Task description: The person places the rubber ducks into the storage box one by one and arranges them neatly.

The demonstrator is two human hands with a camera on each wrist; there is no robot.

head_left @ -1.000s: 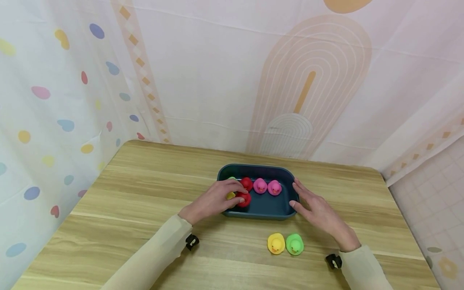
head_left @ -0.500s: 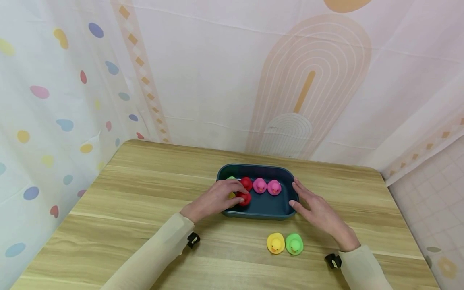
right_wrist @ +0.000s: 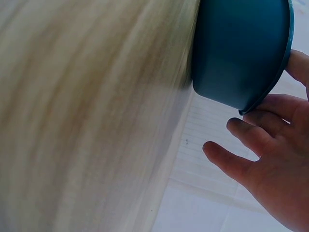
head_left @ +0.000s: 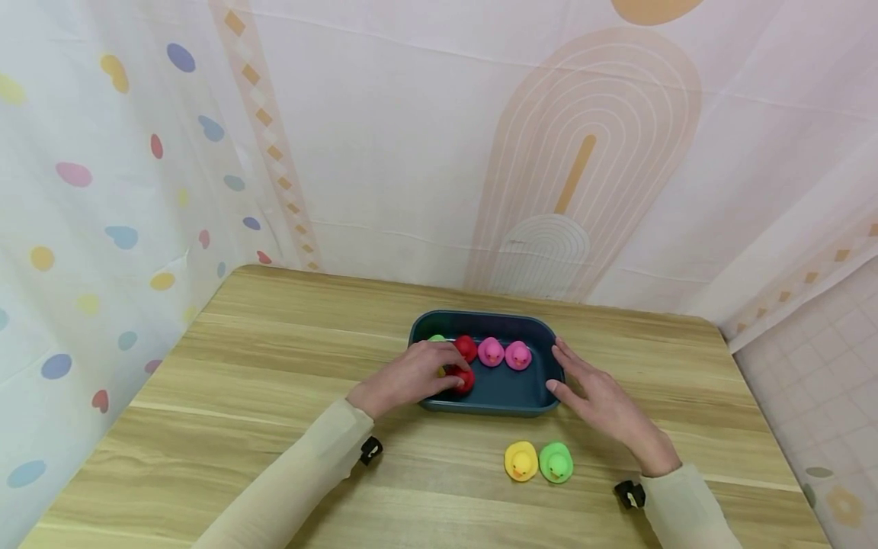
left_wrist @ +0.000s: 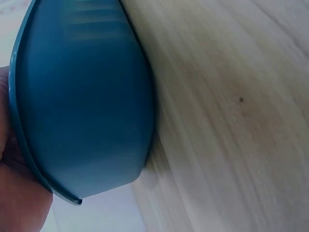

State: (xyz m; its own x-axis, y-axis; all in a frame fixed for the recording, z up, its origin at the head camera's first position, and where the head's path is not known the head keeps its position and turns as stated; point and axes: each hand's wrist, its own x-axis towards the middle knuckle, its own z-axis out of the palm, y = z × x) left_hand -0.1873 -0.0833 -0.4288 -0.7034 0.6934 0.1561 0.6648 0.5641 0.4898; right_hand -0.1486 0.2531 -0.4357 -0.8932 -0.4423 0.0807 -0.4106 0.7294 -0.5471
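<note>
In the head view my left hand (head_left: 421, 370) reaches over the left rim of a dark blue-green plastic tub (head_left: 514, 400) and grips a red rubber duck (head_left: 465, 381) between thumb and fingers. Behind it inside the tub sit another red duck (head_left: 466, 347) and two pink ducks (head_left: 491, 351) in a row. A green duck (head_left: 437, 338) and a yellow one are mostly hidden by this hand. My right hand (head_left: 597, 393) holds the tub's right end, thumb and forefinger over the rim. In the right wrist view its outer fingers (right_wrist: 231, 159) spread beside the tub wall (right_wrist: 241, 48).
On the wooden table (head_left: 309, 343), in front of the tub, a yellow duck (head_left: 521, 462) and a green duck (head_left: 555, 463) stand side by side. Patterned curtains (head_left: 384, 152) hang along the table's back and left edges.
My left hand has shifted very slightly to the right and toward me with the red duck in its fingers. The right hand, the tub and the other ducks keep their places.
</note>
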